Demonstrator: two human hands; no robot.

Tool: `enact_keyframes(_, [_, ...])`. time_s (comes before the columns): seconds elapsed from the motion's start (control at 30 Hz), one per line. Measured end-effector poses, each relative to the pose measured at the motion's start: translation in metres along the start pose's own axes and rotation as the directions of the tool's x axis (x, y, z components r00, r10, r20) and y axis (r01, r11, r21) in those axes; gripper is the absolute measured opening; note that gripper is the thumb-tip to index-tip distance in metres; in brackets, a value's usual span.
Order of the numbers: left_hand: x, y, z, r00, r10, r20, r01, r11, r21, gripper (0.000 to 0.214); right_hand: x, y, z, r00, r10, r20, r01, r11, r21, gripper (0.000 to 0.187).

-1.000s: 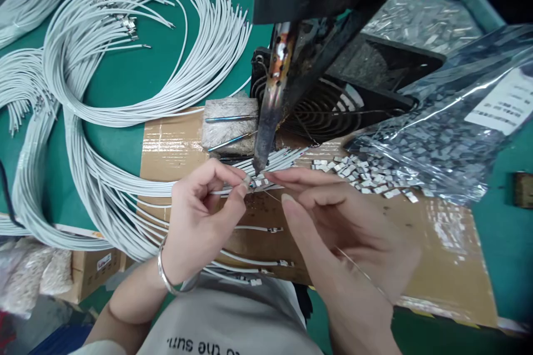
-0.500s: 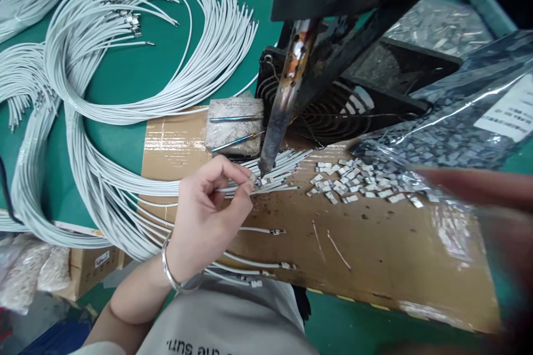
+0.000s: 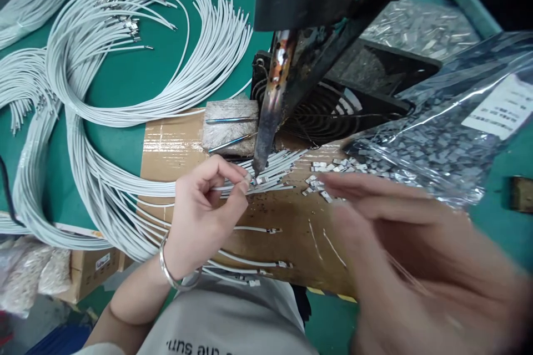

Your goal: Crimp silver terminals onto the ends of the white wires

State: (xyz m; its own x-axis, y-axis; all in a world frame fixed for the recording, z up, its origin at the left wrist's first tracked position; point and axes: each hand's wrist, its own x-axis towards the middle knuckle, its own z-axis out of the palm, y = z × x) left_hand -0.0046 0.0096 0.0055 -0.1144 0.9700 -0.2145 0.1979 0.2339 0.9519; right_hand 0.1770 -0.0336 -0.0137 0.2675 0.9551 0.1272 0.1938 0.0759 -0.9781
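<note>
My left hand (image 3: 204,213) pinches the end of a white wire (image 3: 233,187) between thumb and forefinger, holding its metal tip under the point of the fixed soldering iron (image 3: 268,116). My right hand (image 3: 400,244) is smeared by motion, with its fingers stretched out toward the pile of small metal terminals (image 3: 322,177) on the cardboard sheet (image 3: 175,144). What it holds, if anything, does not show. More stripped wire ends (image 3: 278,163) fan out beside the iron's tip.
Big loops of white wires (image 3: 125,66) cover the green table at the left. A sponge block with two tweezers (image 3: 229,130) lies behind the iron, beside a black fan (image 3: 333,111). A plastic bag of terminals (image 3: 449,127) lies right. Finished wires (image 3: 254,263) rest near the cardboard's front edge.
My right hand drew away to the right, almost out of view, and has now come back in over the terminals. My left hand has kept the wire at the iron's tip.
</note>
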Motion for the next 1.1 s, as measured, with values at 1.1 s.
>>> enact_keyframes(1.1, [0.001, 0.008, 0.000, 0.999, 0.016, -0.039, -0.017, 0.999, -0.034, 0.017, 0.011, 0.003, 0.038, 0.994, -0.021, 0.105, 0.004, 0.987, 0.162, 0.021])
